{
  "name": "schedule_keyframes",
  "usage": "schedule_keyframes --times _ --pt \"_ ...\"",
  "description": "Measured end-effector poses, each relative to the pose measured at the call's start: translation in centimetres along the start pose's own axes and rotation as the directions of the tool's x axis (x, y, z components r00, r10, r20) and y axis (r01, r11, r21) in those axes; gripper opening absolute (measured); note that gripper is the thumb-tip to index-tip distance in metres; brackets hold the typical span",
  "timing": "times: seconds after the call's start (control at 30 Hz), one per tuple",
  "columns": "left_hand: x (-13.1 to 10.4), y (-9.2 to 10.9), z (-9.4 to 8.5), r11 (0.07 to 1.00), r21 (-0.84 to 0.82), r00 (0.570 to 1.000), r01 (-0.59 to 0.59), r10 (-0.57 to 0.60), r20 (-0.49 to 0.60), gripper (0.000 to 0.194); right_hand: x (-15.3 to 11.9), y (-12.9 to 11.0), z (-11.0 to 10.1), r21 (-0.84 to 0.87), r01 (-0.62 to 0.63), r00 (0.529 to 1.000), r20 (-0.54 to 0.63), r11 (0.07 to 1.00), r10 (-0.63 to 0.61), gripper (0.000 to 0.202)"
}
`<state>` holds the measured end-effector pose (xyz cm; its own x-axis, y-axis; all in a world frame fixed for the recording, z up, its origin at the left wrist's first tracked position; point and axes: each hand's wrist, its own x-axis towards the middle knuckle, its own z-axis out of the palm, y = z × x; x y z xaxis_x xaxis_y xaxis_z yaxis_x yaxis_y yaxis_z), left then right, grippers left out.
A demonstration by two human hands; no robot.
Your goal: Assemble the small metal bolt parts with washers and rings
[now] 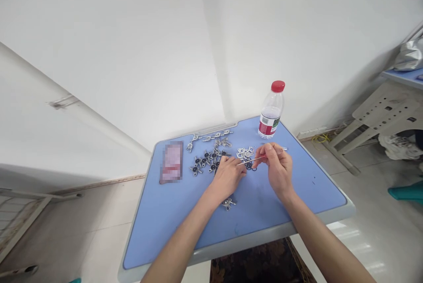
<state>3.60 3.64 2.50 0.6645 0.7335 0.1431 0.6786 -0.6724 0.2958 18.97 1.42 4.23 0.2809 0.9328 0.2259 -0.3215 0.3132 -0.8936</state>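
Observation:
My right hand [278, 169] is closed on a small screwdriver [248, 161] with a thin metal shaft and a red handle end. The shaft points left and reaches the fingers of my left hand [228, 176]. That hand is curled, and whatever it holds is hidden behind its fingers. Left of it lie several metal fittings with black round centres [206, 156]. Black rubber rings [254, 169] lie between my hands, with flat silver plates [245, 153] just beyond them. A few bare metal fittings [228, 204] rest below my left wrist.
On the blue table [264, 212], more metal fittings [207, 138] line the back edge. A water bottle [269, 117] with a red cap stands at the back right. A blurred pinkish packet [172, 161] lies at left. Beyond the table is a white wall [148, 53].

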Motion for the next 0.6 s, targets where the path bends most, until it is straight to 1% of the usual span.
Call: schedule_keyframes --times 0.1,0.17,0.2,0.23,0.3,0.33,0.4,0.43,0.5,0.6 --pt "-0.3 -0.3 -0.4 0.997 -0.059 0.997 0.046 -0.049 -0.052 0.017 0.0 -0.1 0.0 0.012 -0.004 1.0 -0.004 1.0 0.004 0.031" --pt "-0.7 -0.8 -0.9 0.974 -0.197 0.983 0.114 -0.139 -0.118 0.013 0.0 -0.2 0.0 0.023 -0.007 1.0 -0.004 1.0 0.007 0.032" --pt "-0.9 -1.2 -1.1 0.94 -0.302 0.969 0.155 -0.205 -0.141 0.012 0.0 -0.2 0.0 0.027 -0.009 1.0 -0.003 1.0 0.009 0.032" --pt "-1.1 -1.5 -1.4 0.887 -0.421 0.951 0.189 -0.273 -0.147 0.012 0.0 -0.1 0.0 0.03 -0.012 1.0 -0.004 0.999 0.012 0.032" --pt "-1.5 -2.1 -1.6 0.731 -0.646 0.92 0.218 -0.375 -0.114 0.009 0.0 -0.1 -0.1 0.04 -0.018 1.0 -0.006 0.999 0.018 0.032" --pt "-1.6 -2.4 -1.6 0.635 -0.742 0.91 0.215 -0.406 -0.084 0.01 -0.1 0.0 -0.1 0.047 -0.02 1.0 -0.005 0.999 0.02 0.032" --pt "-1.7 -2.9 -1.5 0.441 -0.876 0.9 0.193 -0.436 -0.021 0.016 -0.1 0.1 -0.1 0.059 -0.02 1.0 -0.002 0.998 0.021 0.032" --pt "-1.7 -3.0 -1.3 0.355 -0.917 0.895 0.182 -0.446 0.006 0.019 -0.2 0.1 -0.1 0.064 -0.017 1.0 0.001 0.998 0.017 0.031" --pt "-1.8 -3.1 -1.1 0.214 -0.961 0.883 0.172 -0.467 0.054 0.024 -0.2 0.2 -0.1 0.074 -0.003 1.0 0.014 0.997 0.002 0.03" --pt "-1.8 -2.9 -0.8 0.057 -0.981 0.86 0.188 -0.491 0.136 0.028 -0.4 0.2 0.0 0.069 0.024 0.999 0.044 0.997 -0.027 0.029"
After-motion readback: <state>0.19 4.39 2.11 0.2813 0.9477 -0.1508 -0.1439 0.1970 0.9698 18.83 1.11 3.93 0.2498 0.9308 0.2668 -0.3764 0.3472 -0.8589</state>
